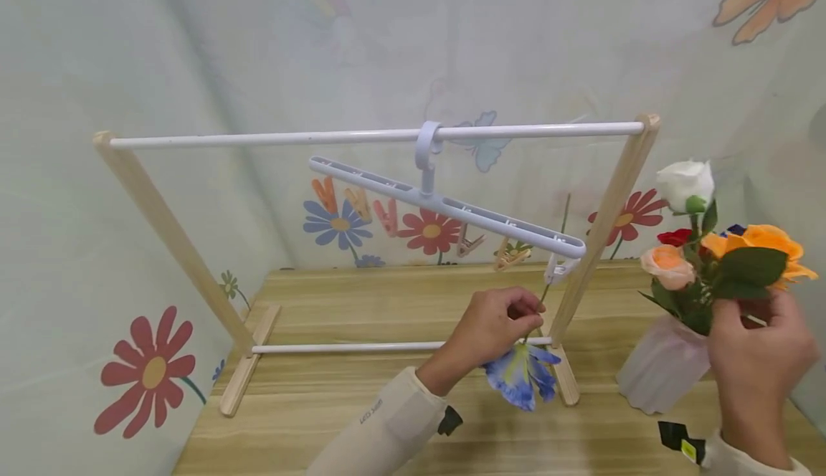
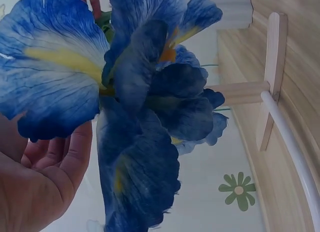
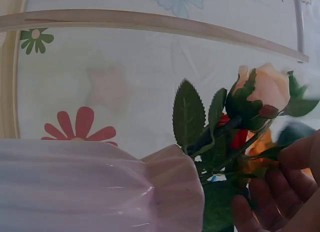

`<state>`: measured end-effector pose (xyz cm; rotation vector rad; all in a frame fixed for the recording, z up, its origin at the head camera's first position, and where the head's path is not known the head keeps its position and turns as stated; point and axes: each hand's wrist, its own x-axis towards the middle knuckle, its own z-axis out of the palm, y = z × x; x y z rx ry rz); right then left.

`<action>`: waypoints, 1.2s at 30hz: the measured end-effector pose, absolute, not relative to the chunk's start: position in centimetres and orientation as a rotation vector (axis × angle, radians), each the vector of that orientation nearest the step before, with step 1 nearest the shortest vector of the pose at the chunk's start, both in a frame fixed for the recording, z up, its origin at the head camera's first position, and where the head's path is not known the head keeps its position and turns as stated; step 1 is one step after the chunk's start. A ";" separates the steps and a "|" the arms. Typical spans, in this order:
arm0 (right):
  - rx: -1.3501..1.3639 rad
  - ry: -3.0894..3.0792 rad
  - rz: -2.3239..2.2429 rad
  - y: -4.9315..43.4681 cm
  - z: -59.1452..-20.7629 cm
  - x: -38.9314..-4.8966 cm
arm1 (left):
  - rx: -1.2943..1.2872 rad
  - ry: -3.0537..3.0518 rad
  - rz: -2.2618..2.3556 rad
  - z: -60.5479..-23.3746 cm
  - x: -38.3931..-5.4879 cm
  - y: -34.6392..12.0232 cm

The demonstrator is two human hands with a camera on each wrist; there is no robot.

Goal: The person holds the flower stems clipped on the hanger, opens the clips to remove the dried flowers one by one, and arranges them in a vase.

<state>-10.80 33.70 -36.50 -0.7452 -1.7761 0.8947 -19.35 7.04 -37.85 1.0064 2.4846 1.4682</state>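
My left hand pinches the thin stem of a blue artificial flower with its head downward. The stem runs up past a white clothespin at the right end of a pale blue clip hanger; whether the clip grips it I cannot tell. Big blue petals fill the left wrist view and cover part of that hand. My right hand grips an orange flower just under its bloom, by a dark green leaf. That flower stands among others in a pale pleated vase.
The hanger hooks over the white top bar of a wooden rack and tilts down to the right. Several other clothespins hang under it, including an orange one. A white rose and a peach rose rise from the vase.
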 end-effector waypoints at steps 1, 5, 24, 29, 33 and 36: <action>-0.759 -1.753 0.916 33.7 -36.3 -10.7 | 1.008 2.484 1.467 -37.8 -19.3 7.0; -0.836 -1.678 1.020 33.0 -35.1 -10.1 | 1.010 2.476 1.468 -37.8 -19.3 7.0; -0.565 -1.829 0.957 28.3 -34.3 -9.3 | 0.938 2.414 1.556 -37.9 -19.3 7.1; -0.463 -1.952 0.957 26.8 -34.6 -10.3 | 0.906 2.393 1.585 -37.8 -19.3 7.2; -0.355 -2.023 0.972 25.3 -34.0 -11.5 | 0.869 2.362 1.617 -37.6 -19.3 7.5; -0.317 -2.076 1.016 24.3 -33.5 -12.5 | 0.842 2.350 1.632 -37.5 -19.2 7.8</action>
